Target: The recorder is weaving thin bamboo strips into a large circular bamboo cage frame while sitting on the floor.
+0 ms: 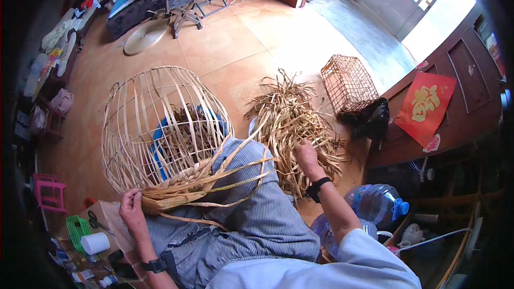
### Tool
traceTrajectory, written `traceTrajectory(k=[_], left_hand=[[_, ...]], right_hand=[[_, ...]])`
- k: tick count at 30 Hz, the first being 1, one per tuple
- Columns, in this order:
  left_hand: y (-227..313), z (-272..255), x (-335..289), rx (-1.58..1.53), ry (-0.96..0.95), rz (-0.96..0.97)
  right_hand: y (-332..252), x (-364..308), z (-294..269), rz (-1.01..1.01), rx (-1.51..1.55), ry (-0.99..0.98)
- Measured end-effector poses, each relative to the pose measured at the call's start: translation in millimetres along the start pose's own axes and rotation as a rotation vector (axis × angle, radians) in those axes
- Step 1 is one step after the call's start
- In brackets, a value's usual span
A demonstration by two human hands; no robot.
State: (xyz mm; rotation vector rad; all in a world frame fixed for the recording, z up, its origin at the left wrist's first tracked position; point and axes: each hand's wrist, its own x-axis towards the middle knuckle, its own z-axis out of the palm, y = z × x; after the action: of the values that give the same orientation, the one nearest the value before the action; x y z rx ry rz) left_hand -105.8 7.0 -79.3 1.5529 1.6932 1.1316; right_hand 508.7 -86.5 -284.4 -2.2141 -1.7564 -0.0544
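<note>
A large basket frame (126, 128) of pale thin ribs leans against my lap, its lower edge partly woven with dried straw-like strips. Loose ends of the woven strips (179, 195) trail across my striped trousers to the right. My left hand (134, 211) is at the near left end of this weaving, thumb and fingers pinched on the strips. To the right lies a heap of dried strips (292, 123) on the floor. Over its near side, my right hand (306, 156) is closed; what its fingers hold, if anything, is hidden. A blue basin (156, 147) with darker strips shows through the ribs.
A wire-like lattice basket (349, 83) and a black bag (372, 120) stand beyond the heap. Large clear bottles (377, 203) are by my right arm. On a box to my left are scissors (96, 222), a white cup (95, 243) and a green basket (77, 230).
</note>
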Motion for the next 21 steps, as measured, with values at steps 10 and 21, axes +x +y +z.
traceTrajectory(k=[10,21], left_hand=[[6,8,3,-0.014,-0.027,0.039],[53,20,-8,0.027,0.022,0.102]], right_hand=[[-51,83,-222,0.475,1.256,0.230],[-218,56,-302,0.188,2.051,-0.156]])
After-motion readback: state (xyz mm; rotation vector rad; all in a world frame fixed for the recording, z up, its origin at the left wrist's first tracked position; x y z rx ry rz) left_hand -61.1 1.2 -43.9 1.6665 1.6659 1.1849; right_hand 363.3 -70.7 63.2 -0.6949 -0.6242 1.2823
